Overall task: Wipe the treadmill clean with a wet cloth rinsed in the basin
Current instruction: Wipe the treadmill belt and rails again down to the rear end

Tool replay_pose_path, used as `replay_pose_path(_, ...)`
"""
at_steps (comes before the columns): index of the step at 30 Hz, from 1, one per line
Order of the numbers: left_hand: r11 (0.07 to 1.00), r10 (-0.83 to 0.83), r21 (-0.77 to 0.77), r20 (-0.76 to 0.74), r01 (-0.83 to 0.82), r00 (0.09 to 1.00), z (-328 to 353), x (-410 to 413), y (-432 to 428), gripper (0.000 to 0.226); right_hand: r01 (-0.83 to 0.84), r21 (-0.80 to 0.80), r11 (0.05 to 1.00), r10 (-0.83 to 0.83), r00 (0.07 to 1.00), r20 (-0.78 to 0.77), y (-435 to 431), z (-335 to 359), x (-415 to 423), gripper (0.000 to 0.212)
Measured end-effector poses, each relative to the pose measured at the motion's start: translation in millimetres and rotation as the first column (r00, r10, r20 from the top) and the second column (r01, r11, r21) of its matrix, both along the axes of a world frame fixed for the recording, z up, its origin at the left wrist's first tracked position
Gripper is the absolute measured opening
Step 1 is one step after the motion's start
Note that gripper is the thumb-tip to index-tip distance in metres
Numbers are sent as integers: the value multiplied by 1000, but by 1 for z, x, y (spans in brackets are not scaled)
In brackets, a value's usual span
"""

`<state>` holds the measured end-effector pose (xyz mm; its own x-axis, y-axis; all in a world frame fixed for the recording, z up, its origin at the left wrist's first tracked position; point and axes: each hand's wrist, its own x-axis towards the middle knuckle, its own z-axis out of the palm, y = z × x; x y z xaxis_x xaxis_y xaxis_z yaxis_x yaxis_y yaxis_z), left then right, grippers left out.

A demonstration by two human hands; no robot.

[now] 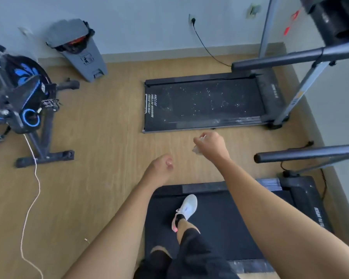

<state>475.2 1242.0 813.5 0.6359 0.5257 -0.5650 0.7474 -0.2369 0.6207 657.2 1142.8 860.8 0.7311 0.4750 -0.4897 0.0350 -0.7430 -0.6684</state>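
Observation:
A black treadmill point(201, 101) lies ahead on the wooden floor, its belt dotted with white specks and smears. A second black treadmill point(216, 224) is under me, with my white shoe on its belt. My right hand point(212, 144) hangs over the floor between the two and grips a small crumpled pale wad, perhaps a cloth or tissue point(196, 147). My left hand point(161, 168) hovers lower left of it, fingers curled, holding nothing. No basin is in view.
A grey pedal bin point(83, 55) leans against the back wall. An exercise bike point(24, 109) stands at the left with a white cord point(31, 202) trailing over the floor. Treadmill handrails point(302, 55) point(310, 155) jut in from the right. A black cable runs from a wall socket.

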Motion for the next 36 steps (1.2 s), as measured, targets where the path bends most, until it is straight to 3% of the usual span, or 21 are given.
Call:
replay_pose_path(8, 997, 64, 22, 122, -68, 990, 61, 149, 130, 28, -29, 54, 998, 24, 994, 103, 147, 87, 156, 10)
replay_pose_path(15, 1000, -2, -2, 36, 2, 999, 22, 276, 233, 21, -49, -64, 997, 56, 992, 115, 229, 61, 286, 12)
replay_pose_path(22, 965, -261, 21, 22, 261, 965, 16, 484, 350, 26, 176, -101, 979, -156, 971, 180, 284, 52, 475, 16)
replay_pose_path(27, 866, -492, 124, 47, 484, 869, 53, 660, 376, 27, 380, -54, 923, -369, 917, 149, 266, 50, 577, 26)
replay_pose_path(31, 735, -662, 227, 35, 639, 748, 45, 781, 375, 29, 546, -7, 838, -545, 836, 67, 251, 27, 666, 52)
replay_pose_path(36, 695, -695, 237, -23, 679, 719, 21, 907, 382, 39, 722, 69, 689, -706, 689, -163, 250, -8, 782, 44)
